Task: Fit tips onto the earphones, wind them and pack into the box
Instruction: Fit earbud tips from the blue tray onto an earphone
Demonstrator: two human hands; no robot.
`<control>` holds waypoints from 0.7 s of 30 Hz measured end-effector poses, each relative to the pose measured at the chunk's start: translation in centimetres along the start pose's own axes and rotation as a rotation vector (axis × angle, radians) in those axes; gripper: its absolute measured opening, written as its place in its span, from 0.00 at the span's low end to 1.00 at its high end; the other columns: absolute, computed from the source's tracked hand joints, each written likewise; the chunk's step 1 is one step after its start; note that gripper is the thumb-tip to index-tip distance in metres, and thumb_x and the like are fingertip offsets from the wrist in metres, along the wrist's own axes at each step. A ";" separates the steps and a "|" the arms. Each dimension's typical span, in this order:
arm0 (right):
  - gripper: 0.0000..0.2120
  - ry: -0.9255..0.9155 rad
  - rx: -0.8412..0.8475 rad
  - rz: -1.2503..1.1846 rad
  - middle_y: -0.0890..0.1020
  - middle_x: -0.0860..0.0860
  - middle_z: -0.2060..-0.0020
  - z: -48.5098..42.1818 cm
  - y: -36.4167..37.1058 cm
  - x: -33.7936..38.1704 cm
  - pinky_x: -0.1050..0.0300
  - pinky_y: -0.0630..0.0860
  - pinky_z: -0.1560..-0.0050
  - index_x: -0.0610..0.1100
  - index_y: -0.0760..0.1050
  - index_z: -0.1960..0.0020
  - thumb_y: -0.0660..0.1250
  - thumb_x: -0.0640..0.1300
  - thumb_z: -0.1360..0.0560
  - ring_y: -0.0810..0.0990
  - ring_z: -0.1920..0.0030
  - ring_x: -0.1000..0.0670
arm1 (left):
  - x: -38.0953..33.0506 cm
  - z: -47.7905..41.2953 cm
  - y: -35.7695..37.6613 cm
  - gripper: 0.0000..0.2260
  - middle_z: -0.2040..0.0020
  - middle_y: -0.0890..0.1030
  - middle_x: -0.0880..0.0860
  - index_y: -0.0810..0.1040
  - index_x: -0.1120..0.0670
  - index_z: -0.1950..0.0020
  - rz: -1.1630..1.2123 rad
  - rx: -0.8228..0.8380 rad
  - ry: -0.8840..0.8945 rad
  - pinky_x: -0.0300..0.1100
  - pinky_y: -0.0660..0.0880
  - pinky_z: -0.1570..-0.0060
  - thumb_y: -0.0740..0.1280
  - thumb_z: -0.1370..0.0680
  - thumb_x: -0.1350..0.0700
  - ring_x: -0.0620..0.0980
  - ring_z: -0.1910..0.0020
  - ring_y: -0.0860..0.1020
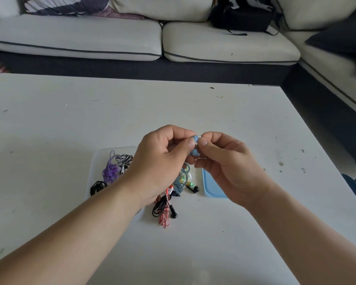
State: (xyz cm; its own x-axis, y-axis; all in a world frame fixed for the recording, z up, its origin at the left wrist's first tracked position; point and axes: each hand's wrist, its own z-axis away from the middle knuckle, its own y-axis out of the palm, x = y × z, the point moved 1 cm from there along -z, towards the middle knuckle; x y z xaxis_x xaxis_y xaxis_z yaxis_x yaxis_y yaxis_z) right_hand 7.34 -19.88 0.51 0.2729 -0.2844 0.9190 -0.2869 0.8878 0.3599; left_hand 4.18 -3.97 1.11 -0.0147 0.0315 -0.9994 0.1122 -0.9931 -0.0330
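While L hand (162, 159) & R hand (228, 167) pinch blue earbud (195, 138), L forearm (111, 212) part-covers box (97, 161); lid (212, 190) nearby.

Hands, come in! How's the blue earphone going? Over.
Left hand and right hand both pinch the blue earphone. Box open beneath left hand. Nothing in the way.

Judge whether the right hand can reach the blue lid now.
Probably yes: the blue lid lies on the table just below the right hand, though that hand is busy pinching a white tip.
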 end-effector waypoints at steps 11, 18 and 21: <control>0.02 -0.172 -0.210 0.293 0.87 0.41 0.59 0.4 0.1 0.2 0.46 0.84 0.49 0.36 0.83 0.52 0.72 0.33 0.24 0.86 0.58 0.41 | 0.1 -0.1 -0.1 0.05 0.61 0.87 0.50 0.84 0.54 0.46 0.021 -0.014 -0.035 0.37 0.80 0.62 0.69 0.18 0.61 0.44 0.65 0.83; 0.04 -0.148 -0.177 0.262 0.88 0.41 0.58 0.8 0.0 0.9 0.48 0.84 0.50 0.37 0.85 0.52 0.72 0.33 0.24 0.86 0.51 0.36 | 0.0 -0.4 0.0 0.05 0.63 0.85 0.50 0.84 0.57 0.45 0.126 -0.026 -0.109 0.38 0.79 0.63 0.71 0.19 0.60 0.45 0.66 0.82; 0.05 0.032 -0.125 0.036 0.85 0.34 0.54 0.4 -0.5 0.9 0.42 0.81 0.42 0.32 0.82 0.50 0.70 0.34 0.23 0.83 0.46 0.29 | 0.1 -0.3 0.1 0.04 0.63 0.85 0.50 0.84 0.56 0.46 0.160 0.000 -0.133 0.38 0.77 0.63 0.71 0.20 0.60 0.46 0.66 0.81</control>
State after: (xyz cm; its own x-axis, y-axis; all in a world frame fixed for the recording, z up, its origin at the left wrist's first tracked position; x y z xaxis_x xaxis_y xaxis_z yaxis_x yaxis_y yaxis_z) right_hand 7.32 -20.76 1.22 0.2939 -0.2419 0.9247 -0.1809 0.9359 0.3023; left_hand 4.49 -4.06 1.02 -0.1280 -0.1422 -0.9815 0.1232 -0.9843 0.1265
